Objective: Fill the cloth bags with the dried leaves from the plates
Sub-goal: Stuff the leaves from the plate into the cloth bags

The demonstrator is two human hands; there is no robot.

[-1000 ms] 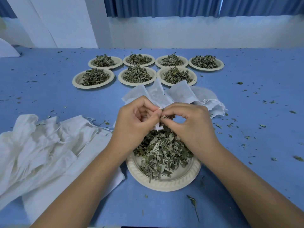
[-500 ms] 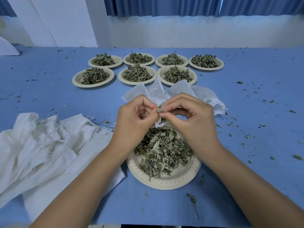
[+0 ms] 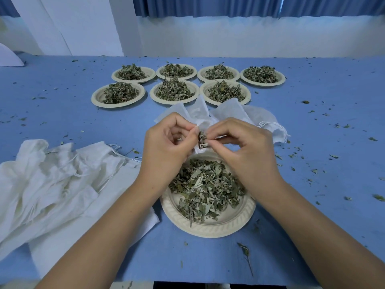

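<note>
A cream paper plate point(image 3: 233, 223) heaped with dried leaves point(image 3: 205, 184) sits right in front of me. Above its far edge my left hand point(image 3: 166, 147) grips the mouth of a small white cloth bag point(image 3: 203, 124). My right hand point(image 3: 241, 147) pinches a tuft of dried leaves point(image 3: 201, 139) at that mouth, fingertip to fingertip with the left. Most of the bag is hidden behind both hands.
Several more plates of dried leaves point(image 3: 174, 91) stand in two rows farther back. A pile of white cloth bags point(image 3: 56, 180) lies at the left, and other white bags point(image 3: 260, 117) lie behind my hands. Leaf crumbs dot the blue table point(image 3: 333, 142).
Both hands have risen a little from the plate toward the bags behind. A pinch of leaves now shows between the fingertips at the bag's mouth.
</note>
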